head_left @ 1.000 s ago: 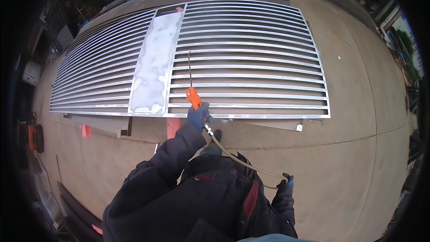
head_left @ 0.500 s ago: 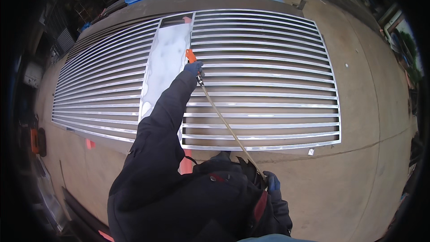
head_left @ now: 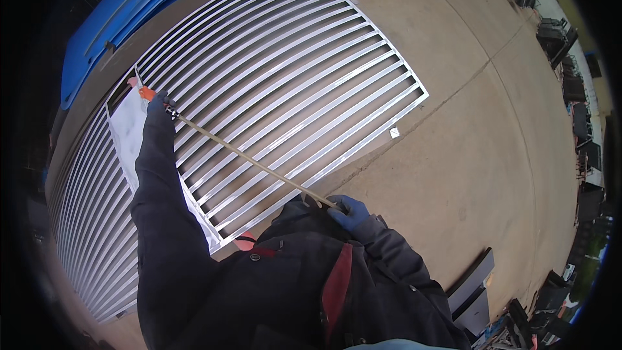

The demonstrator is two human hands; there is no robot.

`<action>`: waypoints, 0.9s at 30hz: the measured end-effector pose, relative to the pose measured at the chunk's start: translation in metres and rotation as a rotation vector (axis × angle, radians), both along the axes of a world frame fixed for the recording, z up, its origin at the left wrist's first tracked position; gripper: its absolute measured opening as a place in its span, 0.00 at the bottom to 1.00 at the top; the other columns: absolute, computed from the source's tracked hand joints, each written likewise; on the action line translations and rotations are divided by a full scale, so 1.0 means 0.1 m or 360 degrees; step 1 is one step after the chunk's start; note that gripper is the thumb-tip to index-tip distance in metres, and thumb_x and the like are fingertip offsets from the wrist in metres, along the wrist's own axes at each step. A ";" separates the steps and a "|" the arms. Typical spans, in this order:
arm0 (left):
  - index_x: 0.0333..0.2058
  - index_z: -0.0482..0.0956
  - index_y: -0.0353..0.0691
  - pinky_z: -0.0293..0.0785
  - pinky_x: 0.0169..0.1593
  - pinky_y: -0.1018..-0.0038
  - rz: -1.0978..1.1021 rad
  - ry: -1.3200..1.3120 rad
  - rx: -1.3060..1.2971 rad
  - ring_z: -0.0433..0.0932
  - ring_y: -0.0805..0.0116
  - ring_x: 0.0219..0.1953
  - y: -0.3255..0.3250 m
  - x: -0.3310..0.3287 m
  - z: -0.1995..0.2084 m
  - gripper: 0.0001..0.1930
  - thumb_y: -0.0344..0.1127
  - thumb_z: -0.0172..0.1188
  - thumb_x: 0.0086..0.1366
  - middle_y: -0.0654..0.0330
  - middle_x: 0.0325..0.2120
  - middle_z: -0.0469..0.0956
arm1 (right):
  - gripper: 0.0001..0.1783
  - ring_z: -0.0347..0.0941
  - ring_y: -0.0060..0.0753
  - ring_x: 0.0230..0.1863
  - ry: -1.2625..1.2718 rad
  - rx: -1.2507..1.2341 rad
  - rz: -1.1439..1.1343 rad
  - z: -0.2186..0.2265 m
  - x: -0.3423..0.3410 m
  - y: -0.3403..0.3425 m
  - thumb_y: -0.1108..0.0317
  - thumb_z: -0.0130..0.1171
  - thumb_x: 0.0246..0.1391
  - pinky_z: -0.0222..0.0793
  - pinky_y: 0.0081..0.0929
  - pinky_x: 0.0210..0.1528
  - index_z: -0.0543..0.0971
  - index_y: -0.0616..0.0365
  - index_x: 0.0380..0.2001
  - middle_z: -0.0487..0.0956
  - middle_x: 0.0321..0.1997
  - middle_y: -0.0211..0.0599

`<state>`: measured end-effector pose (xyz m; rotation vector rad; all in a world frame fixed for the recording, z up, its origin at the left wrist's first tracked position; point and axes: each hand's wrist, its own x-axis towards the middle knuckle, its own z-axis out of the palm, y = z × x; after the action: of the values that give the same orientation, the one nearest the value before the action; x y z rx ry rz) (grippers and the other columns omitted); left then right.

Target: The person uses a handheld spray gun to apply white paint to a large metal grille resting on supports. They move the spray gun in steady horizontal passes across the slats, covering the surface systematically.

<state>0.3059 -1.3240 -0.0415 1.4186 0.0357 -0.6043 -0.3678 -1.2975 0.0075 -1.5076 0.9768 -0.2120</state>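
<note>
My left hand point(head_left: 160, 102), in a blue glove, is closed around an orange air blow gun point(head_left: 146, 93). It is stretched out over the far part of a large metal frame with rows of slats point(head_left: 389, 42). Beneath that arm lies a whitish flat strip point(head_left: 129, 120) between the two slatted halves. From the gun a thin beige hose point(head_left: 246, 157) runs taut across the slats towards my body. My right hand point(head_left: 351, 212), also in a blue glove, grips this hose near my waist. The gun's trigger is hidden by my fingers.
Blue sheets point(head_left: 103, 35) lie stacked beyond the frame. A reddish support point(head_left: 245, 242) shows at the frame's near edge. On the concrete floor point(head_left: 447, 181) are a small white square point(head_left: 394, 133) and dark panels point(head_left: 473, 285) at lower right. Dark racks line the right side.
My view has turned to the right, so the frame appears tilted and further left. The gun has moved farther along the strip, towards its far end. My right hand is higher, pulling the hose outward.
</note>
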 end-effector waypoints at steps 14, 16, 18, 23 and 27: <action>0.32 0.73 0.41 0.73 0.21 0.68 -0.0414 0.0453 0.0076 0.77 0.63 0.19 0.77 -4.67 0.01 0.10 0.39 0.62 0.62 0.64 0.17 0.70 | 0.13 0.68 0.16 0.27 0.0049 0.0243 -0.1321 -1.36 -3.29 0.43 0.73 0.58 0.61 0.67 0.18 0.33 0.77 0.59 0.48 0.72 0.26 0.22; 0.35 0.73 0.39 0.73 0.21 0.67 -0.0648 0.0414 0.0154 0.77 0.63 0.19 0.68 -5.41 0.12 0.10 0.38 0.61 0.62 0.62 0.18 0.70 | 0.15 0.72 0.22 0.28 -0.0051 0.0203 -0.1485 -1.55 -3.94 0.60 0.72 0.57 0.60 0.73 0.23 0.37 0.75 0.62 0.50 0.74 0.28 0.27; 0.35 0.72 0.38 0.74 0.22 0.67 -0.0955 0.0360 0.0181 0.76 0.63 0.18 0.58 -6.16 0.23 0.10 0.37 0.60 0.62 0.61 0.18 0.70 | 0.16 0.75 0.26 0.31 -0.0166 0.0315 -0.1692 -1.69 -4.50 0.88 0.73 0.57 0.59 0.74 0.26 0.39 0.74 0.63 0.51 0.75 0.30 0.29; 0.34 0.72 0.39 0.74 0.25 0.69 -0.1534 0.0574 0.0055 0.75 0.67 0.18 0.06 -7.67 0.41 0.09 0.37 0.60 0.62 0.62 0.19 0.70 | 0.16 0.71 0.25 0.26 -0.0618 0.0461 -0.2079 -1.98 -5.35 1.86 0.69 0.54 0.60 0.74 0.27 0.37 0.73 0.60 0.51 0.73 0.26 0.29; 0.32 0.71 0.38 0.77 0.24 0.67 -0.1777 0.0611 0.0054 0.73 0.67 0.17 -0.36 -8.15 0.39 0.07 0.34 0.59 0.61 0.62 0.18 0.69 | 0.14 0.68 0.26 0.21 -0.0833 0.0591 -0.2338 -2.40 -5.35 2.45 0.71 0.57 0.59 0.75 0.31 0.32 0.74 0.58 0.49 0.73 0.22 0.29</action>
<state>-0.5086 -1.3601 -0.0021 1.2504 -0.4720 -1.7895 -0.9028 -1.0526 -0.2325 -0.1209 1.3965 -1.2961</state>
